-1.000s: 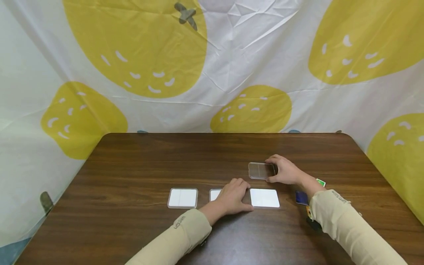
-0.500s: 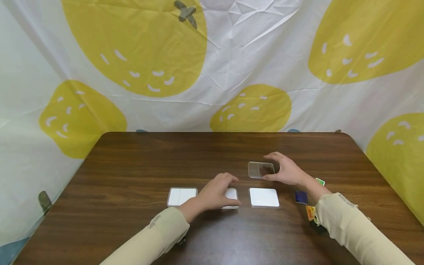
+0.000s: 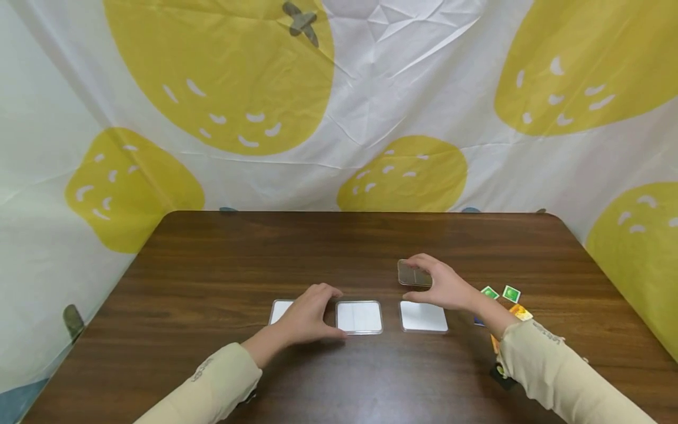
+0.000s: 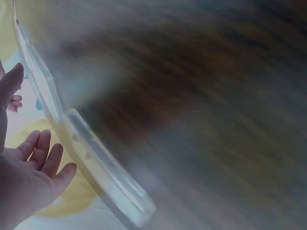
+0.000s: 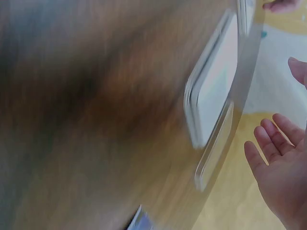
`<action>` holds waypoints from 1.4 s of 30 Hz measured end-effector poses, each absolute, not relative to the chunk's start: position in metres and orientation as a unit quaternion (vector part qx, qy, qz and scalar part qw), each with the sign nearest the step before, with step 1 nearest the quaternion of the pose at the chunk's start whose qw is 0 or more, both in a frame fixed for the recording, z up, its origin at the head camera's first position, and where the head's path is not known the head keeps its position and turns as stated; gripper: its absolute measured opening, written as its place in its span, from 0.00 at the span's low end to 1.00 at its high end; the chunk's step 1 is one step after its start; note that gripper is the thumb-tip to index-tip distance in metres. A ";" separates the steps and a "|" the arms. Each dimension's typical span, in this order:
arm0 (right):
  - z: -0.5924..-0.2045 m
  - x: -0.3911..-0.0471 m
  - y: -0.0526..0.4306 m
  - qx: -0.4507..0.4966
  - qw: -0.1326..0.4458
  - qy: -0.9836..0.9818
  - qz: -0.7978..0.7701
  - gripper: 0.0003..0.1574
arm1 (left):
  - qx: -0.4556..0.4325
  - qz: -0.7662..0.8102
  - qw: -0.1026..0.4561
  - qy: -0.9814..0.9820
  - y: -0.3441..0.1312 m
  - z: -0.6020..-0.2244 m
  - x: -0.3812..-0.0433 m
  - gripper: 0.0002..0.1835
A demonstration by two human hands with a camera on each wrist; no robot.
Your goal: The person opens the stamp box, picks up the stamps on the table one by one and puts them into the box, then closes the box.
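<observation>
Left hand point(image 3: 303, 317), fingers spread, partly covers the left white case point(image 3: 279, 310), beside the middle white case point(image 3: 359, 317). Right hand point(image 3: 447, 287), also spread, overlaps the transparent case point(image 3: 409, 275) behind the right white case point(image 3: 424, 318); contact cannot be told. The cases rest on the bench point(image 3: 254, 253).

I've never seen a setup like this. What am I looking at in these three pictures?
There's no machine here, just someone working bare-handed. The big picture comes from a head-worn camera looking forward and down; the two blurrier ones come from cameras worn at each wrist. On the brown table lie three flat white-topped pieces in a row, a clear flat piece behind the rightmost, and small colourful pieces farther right. The left hand is beside the middle white piece, the right hand near the clear one. Neither seems to hold anything.
</observation>
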State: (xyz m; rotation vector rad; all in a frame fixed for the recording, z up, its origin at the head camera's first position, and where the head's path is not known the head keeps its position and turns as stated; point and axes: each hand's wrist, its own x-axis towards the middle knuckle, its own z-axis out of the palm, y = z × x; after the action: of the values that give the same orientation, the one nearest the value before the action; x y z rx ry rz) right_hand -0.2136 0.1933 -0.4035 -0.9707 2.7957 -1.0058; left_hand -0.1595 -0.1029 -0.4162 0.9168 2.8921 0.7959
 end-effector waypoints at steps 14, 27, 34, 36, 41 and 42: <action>-0.414 -0.188 0.158 -0.365 0.018 0.880 -0.304 0.38 | 0.292 0.227 -0.004 0.929 -0.108 -0.428 -0.159 0.34; -0.419 -0.180 0.144 -0.376 0.027 0.885 -0.272 0.37 | 0.290 0.222 -0.010 0.931 -0.107 -0.431 -0.160 0.32; -0.424 -0.179 0.137 -0.378 0.016 0.898 -0.225 0.39 | 0.290 0.218 -0.011 0.932 -0.107 -0.431 -0.160 0.32; -0.424 -0.179 0.136 -0.377 0.012 0.900 -0.216 0.39 | 0.291 0.219 -0.009 0.931 -0.106 -0.431 -0.160 0.32; -0.424 -0.179 0.133 -0.386 0.000 0.901 -0.198 0.38 | 0.288 0.216 -0.008 0.933 -0.107 -0.429 -0.160 0.32; -0.423 -0.179 0.132 -0.388 -0.003 0.901 -0.196 0.38 | 0.287 0.216 -0.008 0.933 -0.108 -0.429 -0.160 0.32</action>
State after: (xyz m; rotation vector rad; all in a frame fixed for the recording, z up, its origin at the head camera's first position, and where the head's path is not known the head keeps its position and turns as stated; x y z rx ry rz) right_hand -0.1790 0.1318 -0.4232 -1.2207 2.8354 -0.6163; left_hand -0.1599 -0.1075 -0.4289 0.9081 2.9476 0.6808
